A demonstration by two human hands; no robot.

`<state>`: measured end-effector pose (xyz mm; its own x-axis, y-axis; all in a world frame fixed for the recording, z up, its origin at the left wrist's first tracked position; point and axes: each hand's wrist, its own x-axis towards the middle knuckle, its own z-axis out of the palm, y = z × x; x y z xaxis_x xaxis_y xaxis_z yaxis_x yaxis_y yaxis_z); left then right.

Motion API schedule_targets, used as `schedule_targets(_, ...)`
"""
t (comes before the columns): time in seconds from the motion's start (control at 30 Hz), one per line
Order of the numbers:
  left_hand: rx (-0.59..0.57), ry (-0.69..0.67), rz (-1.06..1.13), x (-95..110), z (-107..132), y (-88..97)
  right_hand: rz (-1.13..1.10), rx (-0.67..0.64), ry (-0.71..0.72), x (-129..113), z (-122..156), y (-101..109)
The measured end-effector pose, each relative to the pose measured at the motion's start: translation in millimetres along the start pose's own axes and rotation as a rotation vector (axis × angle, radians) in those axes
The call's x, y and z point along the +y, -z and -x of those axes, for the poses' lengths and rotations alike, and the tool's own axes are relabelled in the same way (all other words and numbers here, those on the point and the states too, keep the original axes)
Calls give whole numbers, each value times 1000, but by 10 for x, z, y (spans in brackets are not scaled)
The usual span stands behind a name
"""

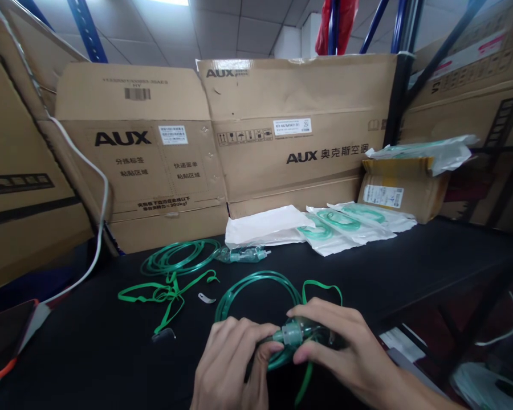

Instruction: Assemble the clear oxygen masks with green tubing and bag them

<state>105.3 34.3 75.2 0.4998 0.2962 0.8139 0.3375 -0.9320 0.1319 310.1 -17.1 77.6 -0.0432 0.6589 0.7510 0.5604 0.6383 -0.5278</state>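
My left hand point(235, 364) is closed in a pinch on the narrow end of a translucent green connector point(293, 335), where the tubing joins. From the other side, my right hand point(350, 339) grips a clear plastic mask point(308, 327), thumb and fingers around it, its shape mostly hidden by them. A green elastic strap point(327, 283) loops out above and below the right hand. Coiled green tubing point(260, 277) lies on the black table just behind both hands, partly covered by them.
Another coil of green tubing point(179, 256) joins a clear-green plastic piece point(243, 254) at the back. Loose green straps point(166, 293) and a small metal strip point(206, 298) lie at left. White packets point(342, 225) rest before cardboard boxes point(299, 171); a white cable point(105, 199) hangs left.
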Motion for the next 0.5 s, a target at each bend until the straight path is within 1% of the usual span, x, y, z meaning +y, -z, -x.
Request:
schedule_targets(0.1, 4, -6, 11, -22, 0, 0, 9, -5, 1, 8, 13, -19)
schedule_targets(0.2, 8, -12, 25, -38, 12, -2, 18, 11, 33, 15, 5, -28)
schedule_targets(0.3, -13, 14, 33, -42, 20, 10, 28, -21, 73, 23, -35, 24)
schedule_targets(0.4, -82, 14, 38, -48, -1, 62, 101, -124, 200, 36, -68, 158)
schedule_targets(0.5, -175, -32, -28, -94, -46, 175, 260, -244, 364, 71, -48, 324)
